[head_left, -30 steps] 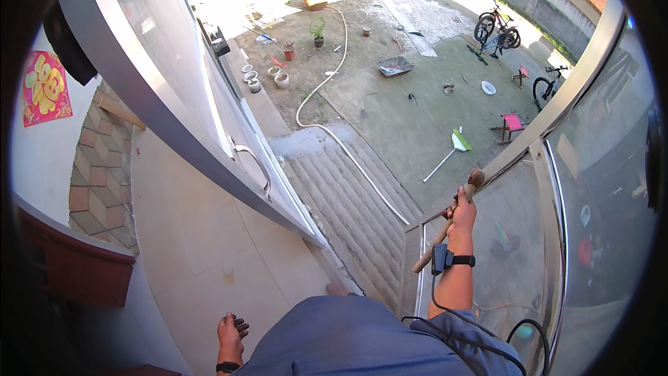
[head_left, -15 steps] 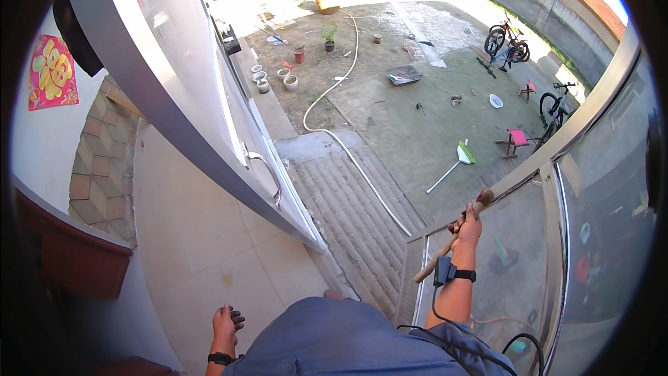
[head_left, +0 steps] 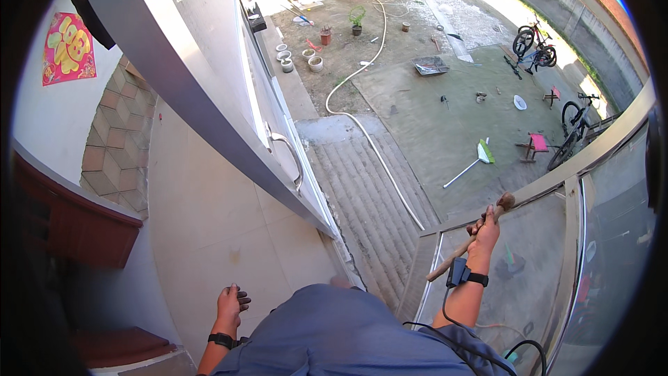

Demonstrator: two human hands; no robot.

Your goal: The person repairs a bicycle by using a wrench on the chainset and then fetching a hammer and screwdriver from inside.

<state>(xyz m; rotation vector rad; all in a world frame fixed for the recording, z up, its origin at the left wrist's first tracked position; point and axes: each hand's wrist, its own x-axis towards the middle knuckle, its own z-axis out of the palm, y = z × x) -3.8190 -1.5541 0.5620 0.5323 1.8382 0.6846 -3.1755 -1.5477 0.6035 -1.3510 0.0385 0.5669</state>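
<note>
Fingers (head_left: 475,228) of the right hand (head_left: 487,233) are clamped around a knobbed stick (head_left: 452,258), which slants before the right glass door (head_left: 539,261), its knob up and to the right; whether it touches the door I cannot tell. The left hand (head_left: 230,304) holds nothing, its fingers loosely curled and slightly apart, above the pale floor (head_left: 209,237). On the white wall a red poster (head_left: 68,52) bears big yellow characters.

Compared with a second ago, the poster, the left door (head_left: 174,76), the hose (head_left: 328,102) and the broom (head_left: 485,153) all sit farther right in view. The left hand appears higher; the right hand's grip on the stick is unchanged.
</note>
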